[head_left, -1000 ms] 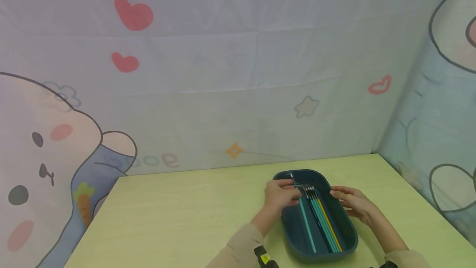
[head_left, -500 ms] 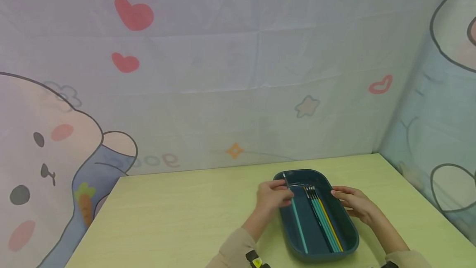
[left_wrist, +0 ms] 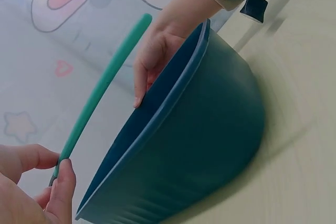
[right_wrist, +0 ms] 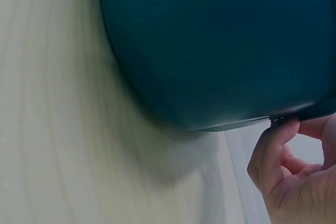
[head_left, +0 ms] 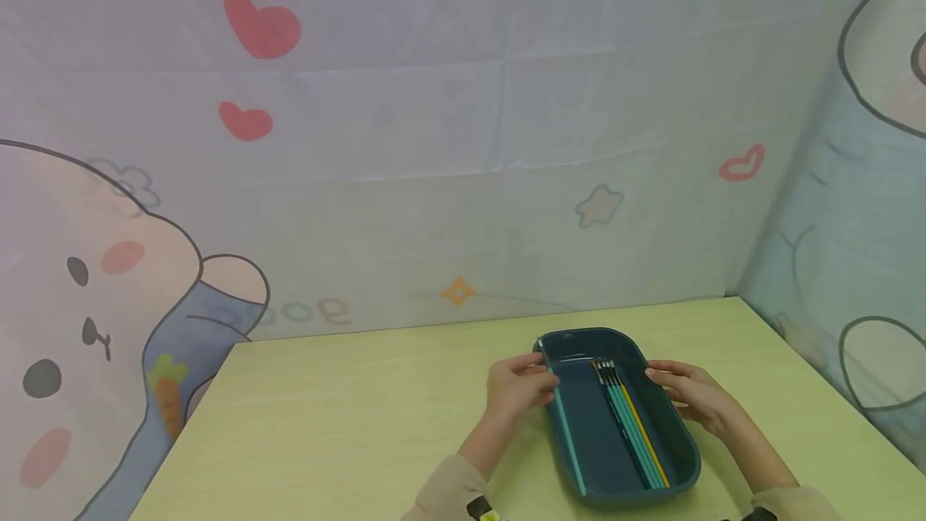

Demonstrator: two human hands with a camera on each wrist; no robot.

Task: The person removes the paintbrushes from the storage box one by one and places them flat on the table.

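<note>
In the head view a dark blue-green rectangular tray (head_left: pixel 595 424) stands on the table. My left hand (head_left: pixel 517 388) is at its left rim, pinching a teal-handled paintbrush (left_wrist: pixel 100 87) between thumb and fingers near the metal end. The brush stretches along the left rim, and the left wrist view has it raised above that edge. On the right side my right hand (head_left: pixel 694 396) grips the tray's rim, its thumb over the edge and its fingers (right_wrist: pixel 270 153) against the outside. Several paintbrushes (head_left: pixel 637 432) with teal, dark and yellow handles lie side by side in the tray's right half.
The pale yellow wooden table (head_left: pixel 347 416) extends left of the tray. A cloth backdrop (head_left: pixel 405 135) with hearts and cartoon animals hangs behind it and along the right side.
My left hand has moved left with the teal paintbrush, from over the tray's inside to its left rim. The right hand and the tray have stayed nearly still.
</note>
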